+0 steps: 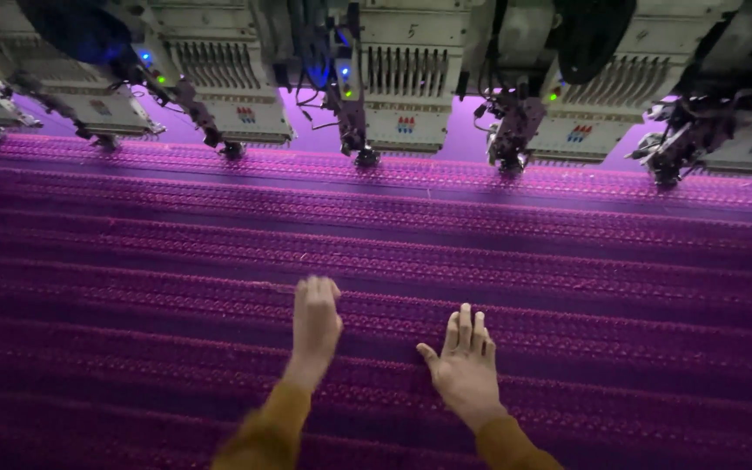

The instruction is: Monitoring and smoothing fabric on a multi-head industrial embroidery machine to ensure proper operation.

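A wide sheet of purple fabric [567, 261] with raised embroidered rows is stretched flat under me. My left hand [315, 326] lies on it with the fingers curled down at the tips, touching a stitched row. A little to the right, my right hand [465, 364] rests flat on the fabric with fingers straight and close together, thumb out to the left. Neither hand holds anything. Both arms wear mustard-yellow sleeves [267, 431].
A row of embroidery machine heads [406, 78] runs along the far edge, with needle assemblies [508, 139] hanging just above the cloth and small green and blue lights lit. The fabric spreads past the view on both sides.
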